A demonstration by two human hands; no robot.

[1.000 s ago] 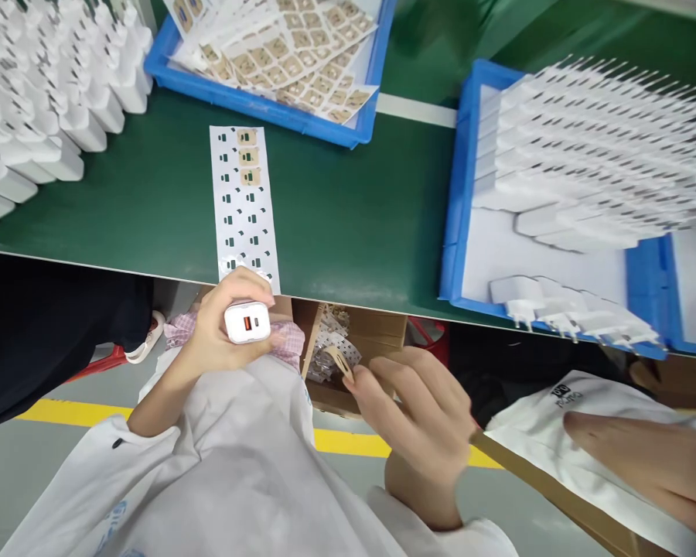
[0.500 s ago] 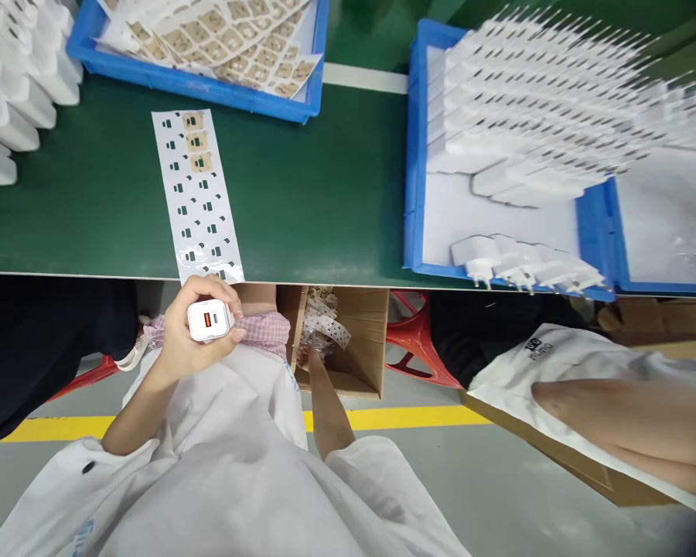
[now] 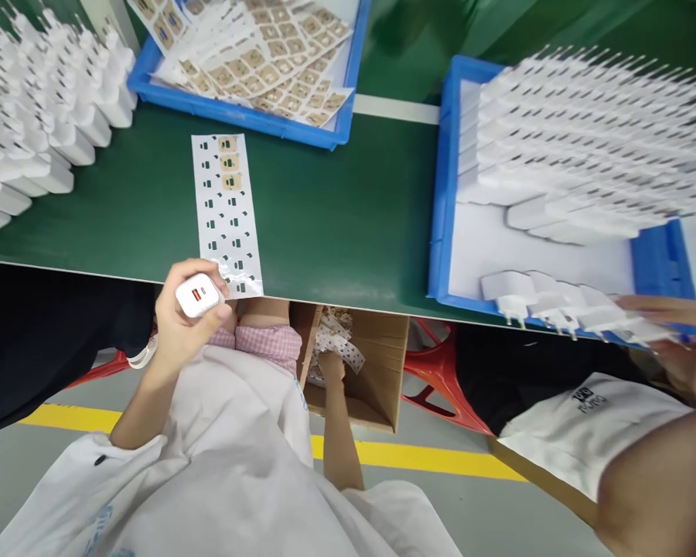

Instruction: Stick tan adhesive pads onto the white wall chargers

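Note:
My left hand [image 3: 179,313] is closed round a white charger [image 3: 198,295], held just off the table's front edge. The charger's face with one orange-red port and one smaller port points up at me. Close beyond it lies a white sticker sheet [image 3: 225,213] with cut-outs; three tan stickers [image 3: 230,163] remain in its far right column. My right hand [image 3: 331,366] reaches down into a cardboard box [image 3: 377,363] below the table, among used sticker sheets [image 3: 348,352]. Its fingers are mostly hidden there, so what they hold cannot be seen.
A blue tray [image 3: 232,116] of sticker sheets stands at the back. Rows of white chargers [image 3: 40,116] stand at left. Another blue tray [image 3: 444,193] with stacked chargers is at right, where a co-worker's hand [image 3: 690,340] touches the front row. A red stool [image 3: 441,379] stands beside the box.
The view has shifted, so the table things appear further right and lower. My left hand tilts the charger slightly. A co-worker's hand has come to the right tray's front chargers.

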